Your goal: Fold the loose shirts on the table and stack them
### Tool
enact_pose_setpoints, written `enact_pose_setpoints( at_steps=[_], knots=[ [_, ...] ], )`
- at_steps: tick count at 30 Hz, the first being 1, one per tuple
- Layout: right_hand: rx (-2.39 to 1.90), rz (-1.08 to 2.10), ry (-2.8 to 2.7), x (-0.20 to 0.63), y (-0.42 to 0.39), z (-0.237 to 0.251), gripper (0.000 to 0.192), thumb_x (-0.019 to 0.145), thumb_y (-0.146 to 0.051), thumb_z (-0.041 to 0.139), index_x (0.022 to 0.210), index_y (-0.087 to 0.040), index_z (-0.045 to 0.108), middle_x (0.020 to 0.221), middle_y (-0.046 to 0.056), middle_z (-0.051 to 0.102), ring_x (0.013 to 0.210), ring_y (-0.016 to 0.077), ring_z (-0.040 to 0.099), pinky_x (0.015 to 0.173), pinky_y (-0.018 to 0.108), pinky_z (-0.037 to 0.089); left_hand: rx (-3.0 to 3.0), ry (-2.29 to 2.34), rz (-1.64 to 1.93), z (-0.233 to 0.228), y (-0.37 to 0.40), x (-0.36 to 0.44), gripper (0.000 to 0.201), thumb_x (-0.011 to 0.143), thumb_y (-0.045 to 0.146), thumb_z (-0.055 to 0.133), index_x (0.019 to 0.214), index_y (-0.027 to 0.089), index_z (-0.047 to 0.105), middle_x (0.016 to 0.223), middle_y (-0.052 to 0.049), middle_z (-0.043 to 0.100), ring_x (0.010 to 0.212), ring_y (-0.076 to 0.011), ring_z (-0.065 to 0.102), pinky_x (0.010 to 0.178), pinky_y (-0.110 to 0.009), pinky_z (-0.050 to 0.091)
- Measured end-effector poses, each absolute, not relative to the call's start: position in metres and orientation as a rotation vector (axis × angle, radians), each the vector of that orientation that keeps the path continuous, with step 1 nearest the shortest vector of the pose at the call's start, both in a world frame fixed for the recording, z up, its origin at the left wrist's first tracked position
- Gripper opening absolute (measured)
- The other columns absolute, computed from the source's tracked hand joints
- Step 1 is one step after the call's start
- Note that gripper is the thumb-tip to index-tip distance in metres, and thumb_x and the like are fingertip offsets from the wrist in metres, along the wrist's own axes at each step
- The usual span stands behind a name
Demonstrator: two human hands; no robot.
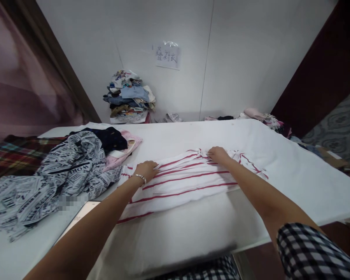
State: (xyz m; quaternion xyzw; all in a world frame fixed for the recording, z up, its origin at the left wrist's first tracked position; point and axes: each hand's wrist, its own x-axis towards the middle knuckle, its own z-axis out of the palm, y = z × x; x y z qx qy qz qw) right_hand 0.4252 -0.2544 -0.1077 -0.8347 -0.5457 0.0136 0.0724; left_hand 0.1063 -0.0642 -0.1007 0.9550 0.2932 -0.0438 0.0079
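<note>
A white shirt with red stripes (pixel 189 177) lies spread sideways across the white table, its stripes running left to right. My left hand (pixel 146 171), with a bracelet at the wrist, is on the shirt's left part, fingers curled down and closed on the cloth. At the far edge, my right hand (pixel 218 154) pinches the fabric beside a small bunched knot. Loose narrow strips of the shirt trail off to the right, past my right forearm. My left forearm covers part of the shirt's near left corner.
Crumpled newspaper-print cloth (pixel 72 167), dark cloth (pixel 111 138), pink cloth (pixel 119 157) and plaid cloth (pixel 20 151) crowd the left. A phone (pixel 83 212) lies by my left forearm. A clothes pile (pixel 131 97) stands by the wall, below a paper sign (pixel 167 56). The table (pixel 294 182) extends right.
</note>
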Motion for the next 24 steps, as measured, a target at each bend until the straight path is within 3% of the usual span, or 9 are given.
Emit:
enact_pose_setpoints(
  at_steps=[6, 11, 15, 21, 24],
  knots=[
    [-2.203, -0.123, -1.651, 0.420, -0.295, -0.116, 0.023, 0.085, -0.020, 0.044, 0.089, -0.017, 0.067, 0.093, 0.007, 0.069, 0.091, 0.0185, 0.059, 0.085, 0.029, 0.041, 3.061, 0.692, 0.411, -0.099, -0.075, 0.083, 0.021, 0.085, 0.025, 0.045, 0.090, 0.020, 0.064, 0.101, -0.009, 0.067, 0.098, -0.0226, 0.059, 0.086, -0.037, 0.043],
    [-1.936, -0.216, -1.717, 0.424, -0.337, -0.140, 0.025, 0.079, -0.014, 0.045, 0.090, -0.019, 0.068, 0.098, 0.009, 0.069, 0.097, 0.0238, 0.061, 0.090, 0.041, 0.044, 3.058, 0.323, 0.543, -0.116, -0.090, 0.055, 0.024, 0.081, 0.018, 0.050, 0.101, 0.020, 0.063, 0.109, -0.008, 0.066, 0.102, -0.0229, 0.058, 0.092, -0.042, 0.042],
    [-1.845, -0.329, -1.684, 0.411, -0.338, -0.135, 0.029, 0.083, -0.017, 0.045, 0.101, -0.021, 0.067, 0.109, 0.010, 0.066, 0.107, 0.0249, 0.057, 0.095, 0.047, 0.043, 3.063, 0.363, 0.559, -0.122, -0.096, 0.053, 0.041, 0.079, 0.018, 0.054, 0.120, 0.017, 0.054, 0.114, -0.010, 0.064, 0.104, -0.0245, 0.058, 0.093, -0.043, 0.043],
    [-1.827, -0.044, -1.949, 0.352, -0.325, -0.123, 0.043, 0.088, -0.035, 0.048, 0.130, -0.025, 0.052, 0.137, 0.010, 0.050, 0.128, 0.0269, 0.042, 0.104, 0.049, 0.034, 3.078, 0.428, 0.558, -0.119, -0.104, 0.062, 0.038, 0.081, 0.012, 0.049, 0.119, 0.015, 0.055, 0.106, -0.011, 0.065, 0.100, -0.0230, 0.058, 0.089, -0.040, 0.045],
    [-1.925, 0.145, -2.075, 0.332, -0.326, -0.129, 0.047, 0.089, -0.040, 0.048, 0.133, -0.024, 0.050, 0.142, 0.012, 0.044, 0.132, 0.0294, 0.038, 0.106, 0.051, 0.029, 3.110, 0.398, 0.463, -0.120, -0.109, 0.061, 0.030, 0.082, 0.009, 0.046, 0.107, 0.019, 0.061, 0.100, -0.009, 0.066, 0.095, -0.0217, 0.059, 0.087, -0.039, 0.045]
  ],
)
